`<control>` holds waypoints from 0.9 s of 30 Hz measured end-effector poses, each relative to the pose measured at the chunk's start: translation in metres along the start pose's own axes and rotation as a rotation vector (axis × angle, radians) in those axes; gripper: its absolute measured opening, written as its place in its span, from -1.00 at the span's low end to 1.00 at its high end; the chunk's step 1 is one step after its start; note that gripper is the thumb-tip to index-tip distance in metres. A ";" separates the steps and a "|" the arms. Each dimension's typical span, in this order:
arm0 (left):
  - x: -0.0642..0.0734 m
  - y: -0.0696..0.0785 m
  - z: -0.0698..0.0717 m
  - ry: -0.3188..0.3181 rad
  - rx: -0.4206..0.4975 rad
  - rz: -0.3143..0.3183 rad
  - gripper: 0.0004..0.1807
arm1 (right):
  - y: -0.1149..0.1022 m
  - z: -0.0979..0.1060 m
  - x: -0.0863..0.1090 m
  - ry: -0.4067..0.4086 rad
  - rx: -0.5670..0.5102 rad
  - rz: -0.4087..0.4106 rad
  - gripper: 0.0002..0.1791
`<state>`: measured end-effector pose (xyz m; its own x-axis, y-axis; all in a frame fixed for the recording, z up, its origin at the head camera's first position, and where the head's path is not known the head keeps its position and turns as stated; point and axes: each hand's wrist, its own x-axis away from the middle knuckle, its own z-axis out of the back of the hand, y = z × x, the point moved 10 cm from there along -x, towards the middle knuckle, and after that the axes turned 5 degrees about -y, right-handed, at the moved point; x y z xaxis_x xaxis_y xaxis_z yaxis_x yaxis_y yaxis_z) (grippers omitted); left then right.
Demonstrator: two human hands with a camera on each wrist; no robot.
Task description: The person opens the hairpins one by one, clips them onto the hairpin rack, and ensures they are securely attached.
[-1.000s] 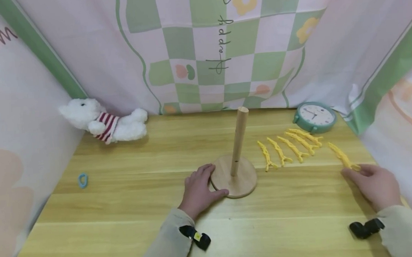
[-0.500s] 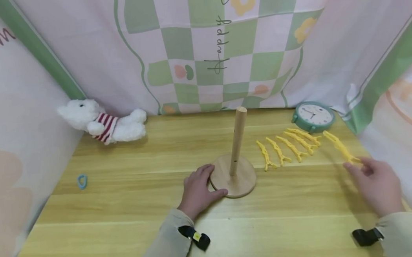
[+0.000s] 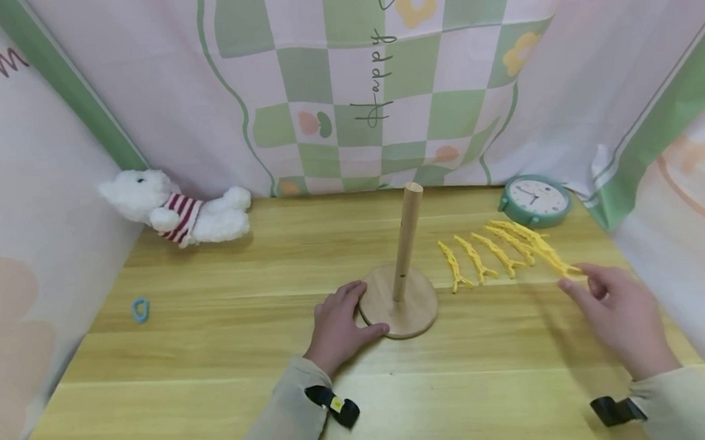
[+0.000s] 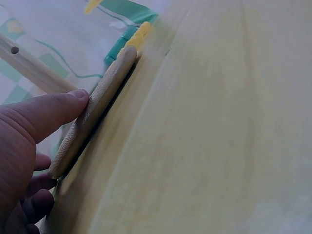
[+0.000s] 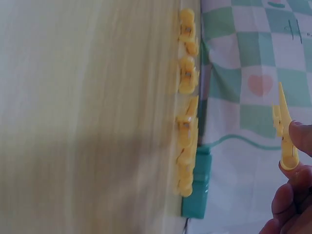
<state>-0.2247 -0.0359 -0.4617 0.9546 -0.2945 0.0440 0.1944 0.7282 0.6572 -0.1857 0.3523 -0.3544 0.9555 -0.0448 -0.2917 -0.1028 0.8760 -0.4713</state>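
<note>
My left hand [image 3: 341, 325] holds the left edge of the round base [image 3: 420, 310] of a wooden stand, with the thumb over the rim in the left wrist view. A thick post [image 3: 408, 240] rises from that base and has small holes. Between thumb and finger, my right hand [image 3: 622, 318] pinches the forked end of a yellow alligator hair clip [image 3: 551, 256]. This clip [image 5: 288, 148] is raised off the table in the right wrist view. Several more yellow hair clips [image 3: 475, 258] lie in a slanted row right of the stand; the held one partly hides the rightmost.
Behind the clips lies a green round clock [image 3: 536, 199]. A white plush bear [image 3: 222, 221] in a striped top lies at the back left, and a small blue ring-shaped item [image 3: 135, 311] nearer the left edge. A checked curtain [image 3: 307, 75] hangs behind the wooden table [image 3: 214, 336].
My right hand has lifted the hair clip off the table and carried it leftward, over the right end of the row. My left hand stays on the base.
</note>
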 end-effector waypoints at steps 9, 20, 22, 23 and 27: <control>0.000 0.000 0.000 0.002 0.004 -0.003 -0.01 | -0.032 -0.006 0.002 -0.021 -0.001 0.064 -0.58; 0.000 0.001 0.000 0.000 -0.004 -0.004 -0.01 | -0.058 -0.016 0.008 -0.016 -0.041 0.148 -0.64; 0.000 0.001 0.000 0.001 0.000 -0.004 -0.01 | -0.063 -0.019 0.009 -0.024 -0.043 0.159 -0.64; 0.000 0.001 0.000 0.001 0.001 -0.003 -0.01 | -0.065 -0.021 0.009 -0.031 -0.046 0.162 -0.64; 0.000 0.000 0.000 0.001 0.001 -0.002 -0.01 | -0.073 -0.028 0.010 -0.045 -0.054 0.174 -0.67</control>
<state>-0.2247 -0.0357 -0.4622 0.9545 -0.2953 0.0416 0.1961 0.7267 0.6584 -0.1764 0.2750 -0.3460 0.9331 0.1281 -0.3359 -0.2816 0.8413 -0.4614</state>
